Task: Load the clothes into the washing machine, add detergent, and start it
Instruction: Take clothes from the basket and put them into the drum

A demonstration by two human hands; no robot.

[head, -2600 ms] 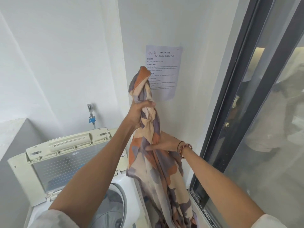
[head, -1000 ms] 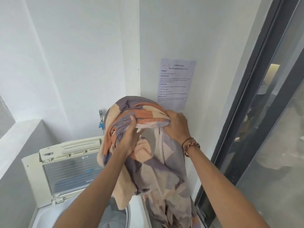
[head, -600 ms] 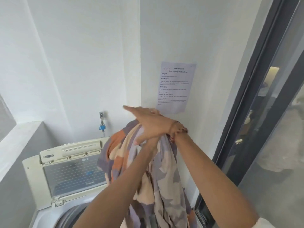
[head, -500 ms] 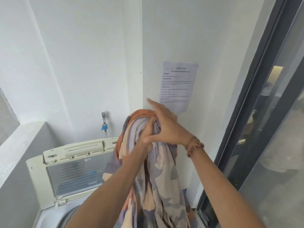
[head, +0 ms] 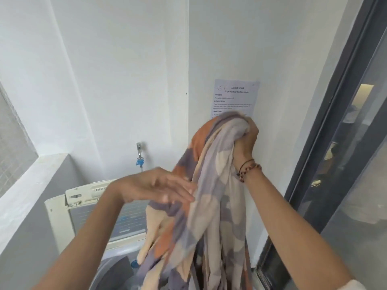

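A long cloth (head: 209, 206) patterned in orange, purple and cream hangs in front of me. My right hand (head: 247, 141) grips its bunched top, raised high near the wall. My left hand (head: 159, 187) is lower and to the left, blurred, its fingers stretched flat toward the cloth's side. The cloth's lower part drapes down over the open top-loading washing machine (head: 117, 266). The machine's white lid (head: 83, 206) stands raised behind it.
A water tap (head: 139, 153) sits on the wall above the machine. A printed paper sheet (head: 236, 97) is taped to the wall behind the cloth. A dark-framed sliding glass door (head: 326, 143) runs along the right. A grey ledge (head: 31, 185) is at the left.
My right hand has taken over the cloth's bunched top and lifted it higher. My left hand has let go of it and dropped down to the left, fingers now straight.
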